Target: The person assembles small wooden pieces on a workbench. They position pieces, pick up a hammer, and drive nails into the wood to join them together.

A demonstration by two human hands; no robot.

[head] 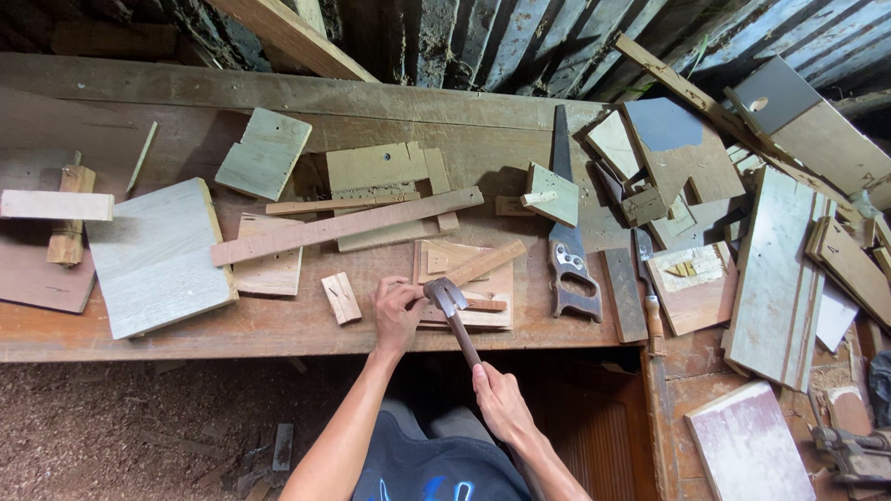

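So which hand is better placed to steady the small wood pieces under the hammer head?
Left, probably. The left hand already rests by the hammer head on the stacked wood pieces; the right hand grips the hammer handle.

We have bare worktop (278, 325) along the near edge, left of our left hand (397, 314). Only a small wood block (341, 298) lies there. To the right, a handsaw (568, 250) and a dark slat (624, 295) close the way. Farther off, a long batten (345, 225) runs across stacked offcuts.
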